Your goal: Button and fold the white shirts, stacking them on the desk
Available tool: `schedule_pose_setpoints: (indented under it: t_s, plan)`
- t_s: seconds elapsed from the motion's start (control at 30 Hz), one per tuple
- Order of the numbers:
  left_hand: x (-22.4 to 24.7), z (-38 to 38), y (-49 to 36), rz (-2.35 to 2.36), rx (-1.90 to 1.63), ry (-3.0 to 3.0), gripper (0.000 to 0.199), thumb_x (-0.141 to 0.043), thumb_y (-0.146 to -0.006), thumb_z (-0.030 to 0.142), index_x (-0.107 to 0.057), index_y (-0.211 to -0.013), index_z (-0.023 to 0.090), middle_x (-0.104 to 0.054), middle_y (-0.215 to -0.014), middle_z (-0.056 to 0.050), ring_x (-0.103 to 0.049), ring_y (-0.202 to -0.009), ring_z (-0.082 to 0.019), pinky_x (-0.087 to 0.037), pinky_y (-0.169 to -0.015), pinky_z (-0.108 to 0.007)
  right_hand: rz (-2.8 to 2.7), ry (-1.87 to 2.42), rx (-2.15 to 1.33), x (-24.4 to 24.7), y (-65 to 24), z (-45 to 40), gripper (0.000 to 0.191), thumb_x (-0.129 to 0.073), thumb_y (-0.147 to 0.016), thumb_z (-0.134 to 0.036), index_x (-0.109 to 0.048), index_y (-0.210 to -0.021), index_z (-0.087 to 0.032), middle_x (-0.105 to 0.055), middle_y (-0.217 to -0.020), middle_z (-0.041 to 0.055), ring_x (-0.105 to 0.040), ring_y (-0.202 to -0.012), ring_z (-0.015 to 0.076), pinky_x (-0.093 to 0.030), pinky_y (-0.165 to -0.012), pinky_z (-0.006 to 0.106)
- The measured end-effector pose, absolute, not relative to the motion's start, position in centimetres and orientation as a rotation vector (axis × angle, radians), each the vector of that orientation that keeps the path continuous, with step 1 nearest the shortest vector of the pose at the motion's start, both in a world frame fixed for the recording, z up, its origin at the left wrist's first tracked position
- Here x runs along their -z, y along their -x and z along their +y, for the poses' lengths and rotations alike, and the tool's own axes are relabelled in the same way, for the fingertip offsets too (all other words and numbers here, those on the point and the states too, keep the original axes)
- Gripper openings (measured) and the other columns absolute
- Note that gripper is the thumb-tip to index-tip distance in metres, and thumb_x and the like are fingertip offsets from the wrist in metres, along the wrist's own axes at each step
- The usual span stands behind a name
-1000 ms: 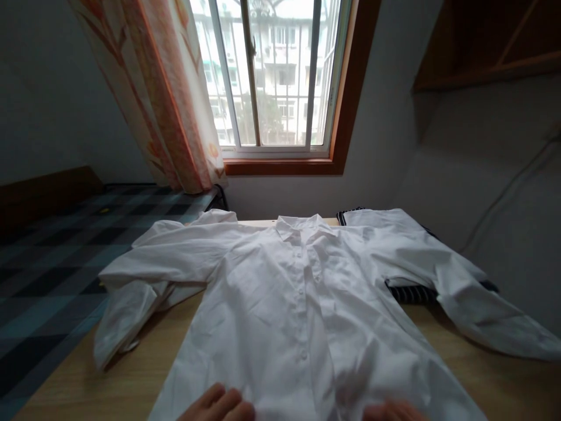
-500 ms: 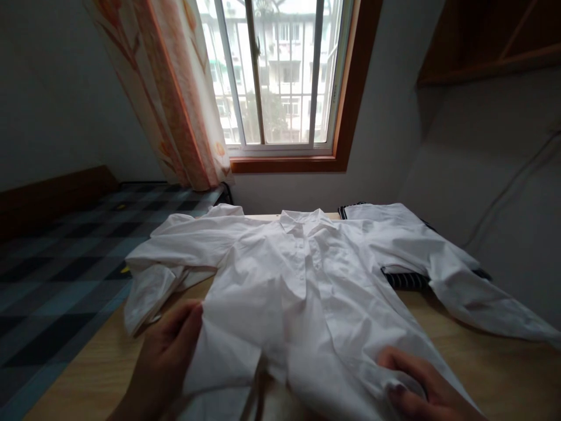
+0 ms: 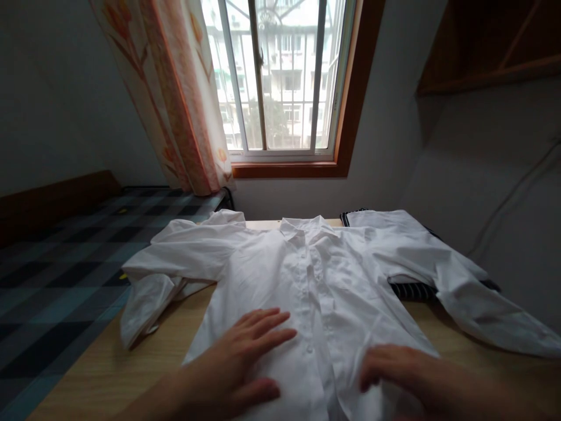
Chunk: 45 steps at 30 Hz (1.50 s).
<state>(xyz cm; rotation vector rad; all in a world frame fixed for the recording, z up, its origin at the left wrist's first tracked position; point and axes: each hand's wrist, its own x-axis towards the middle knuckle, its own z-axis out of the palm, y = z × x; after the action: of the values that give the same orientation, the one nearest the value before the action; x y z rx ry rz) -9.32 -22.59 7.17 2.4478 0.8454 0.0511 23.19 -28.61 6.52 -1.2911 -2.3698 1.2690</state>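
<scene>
A white button-up shirt (image 3: 258,263) lies spread front up, its collar at the far end and both sleeves out to the sides. Its front edges meet loosely down the middle, and the bottom hem is out of frame. My left hand (image 3: 245,351) rests over the left front panel, palm down with fingers stretched and spread, holding nothing. Over the right front panel, my right hand (image 3: 394,371) has bent fingers smeared by motion. Whether it pinches the cloth cannot be made out.
The shirt lies on a pale wooden table (image 3: 100,356). Folded white cloth (image 3: 381,219) and black striped cloth (image 3: 412,290) lie by the right sleeve. A checked bed (image 3: 56,280) stands left, a curtain (image 3: 175,99) and window (image 3: 280,88) ahead, a wooden shelf (image 3: 491,79) at upper right.
My left hand has let go of the shirt's left edge and moved right, opening flat over the front. The lifted, wrinkled lower front now lies flatter. My right hand has shifted slightly left.
</scene>
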Motion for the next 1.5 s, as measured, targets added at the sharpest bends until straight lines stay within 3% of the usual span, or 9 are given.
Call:
schedule_pose_setpoints:
  t_s: [0.17,0.23,0.3,0.4,0.5,0.63,0.9,1.07,1.5]
  plan:
    - [-4.8,-21.5,6.6,0.597,0.234,-2.602,0.073,-0.066,-0.083,0.041,-0.035,-0.148,0.03,-0.025,-0.156,-0.013,-0.023,-0.142,-0.04,-0.02,-0.111,-0.064,-2.082,1.334,-0.442,-4.9,-21.4,-17.0,0.04,-0.058,-0.086,-0.04,-0.061,-0.121,-0.021,-0.061,-0.127,0.0113,-0.054,-0.12,0.026,-0.04,-0.103,0.04]
    - [-5.3,-20.1,5.8,0.527,0.233,-2.618,0.06,-0.063,-0.085,0.041,-0.046,-0.141,0.028,-0.04,-0.15,-0.013,-0.038,-0.135,-0.038,-0.03,-0.109,-0.057,-1.935,1.532,-0.346,-3.6,-20.5,-11.3,0.035,-0.056,-0.087,-0.039,-0.065,-0.114,-0.018,-0.064,-0.123,0.012,-0.057,-0.117,0.0263,-0.042,-0.098,0.037]
    - [-6.1,-17.3,4.8,0.497,0.195,-2.608,0.048,-0.061,-0.086,0.046,-0.058,-0.13,0.027,-0.059,-0.132,-0.011,-0.057,-0.118,-0.032,-0.043,-0.101,-0.045,-1.817,1.809,-0.427,-2.4,-19.7,-6.5,0.028,-0.052,-0.089,-0.038,-0.071,-0.094,-0.019,-0.072,-0.102,0.0084,-0.066,-0.097,0.0233,-0.047,-0.082,0.03]
    - [-6.5,-10.8,2.6,0.754,0.042,-2.65,0.032,-0.061,-0.086,0.041,-0.068,-0.112,0.024,-0.071,-0.106,-0.008,-0.067,-0.094,-0.025,-0.05,-0.084,-0.034,-1.683,2.011,-0.445,-0.9,-18.6,-1.9,0.032,-0.051,-0.09,-0.039,-0.072,-0.077,-0.018,-0.073,-0.08,0.0072,-0.067,-0.078,0.0214,-0.044,-0.067,0.027]
    - [-4.9,-3.6,-0.1,1.249,-0.193,-2.617,0.025,-0.063,-0.084,0.031,-0.068,-0.108,0.022,-0.072,-0.098,-0.006,-0.066,-0.091,-0.024,-0.049,-0.08,-0.032,-1.551,2.104,-0.311,0.4,-17.4,0.2,0.033,-0.05,-0.089,-0.042,-0.072,-0.087,-0.018,-0.073,-0.089,0.0113,-0.066,-0.083,0.0244,-0.043,-0.07,0.03]
    - [-1.7,2.9,-2.8,1.671,-0.445,-2.553,0.03,-0.062,-0.082,0.023,-0.064,-0.112,0.02,-0.067,-0.111,-0.01,-0.061,-0.105,-0.025,-0.047,-0.087,-0.032,-1.485,2.136,-0.103,1.6,-16.1,1.2,0.026,-0.049,-0.09,-0.03,-0.07,-0.098,-0.017,-0.07,-0.103,0.014,-0.061,-0.099,0.0266,-0.039,-0.082,0.036]
    - [1.9,4.9,-4.2,1.755,-0.655,-2.434,0.024,-0.056,-0.088,0.024,-0.063,-0.111,0.021,-0.067,-0.104,-0.008,-0.061,-0.098,-0.021,-0.044,-0.086,-0.03,-1.629,1.928,0.289,3.2,-16.4,1.2,0.018,-0.056,-0.089,-0.026,-0.072,-0.089,-0.02,-0.063,-0.096,0.0105,-0.049,-0.096,0.0256,-0.033,-0.081,0.037]
    - [2.7,5.0,-4.3,1.755,-0.772,-2.461,0.015,-0.061,-0.085,0.03,-0.07,-0.087,0.018,-0.067,-0.097,-0.009,-0.058,-0.098,-0.025,-0.041,-0.087,-0.035,-1.482,1.799,0.448,3.4,-16.6,0.8,0.013,-0.06,-0.085,-0.023,-0.072,-0.084,-0.022,-0.058,-0.105,0.0109,-0.044,-0.104,0.0285,-0.031,-0.088,0.044]
    - [2.5,5.4,-5.1,1.764,-0.696,-2.293,0.016,-0.059,-0.085,0.027,-0.073,-0.084,0.02,-0.068,-0.096,-0.008,-0.057,-0.096,-0.024,-0.039,-0.084,-0.037,-1.537,1.641,-0.049,5.2,-18.4,3.4,0.019,-0.056,-0.085,-0.028,-0.072,-0.084,-0.017,-0.067,-0.095,0.0092,-0.056,-0.093,0.0241,-0.041,-0.087,0.035]
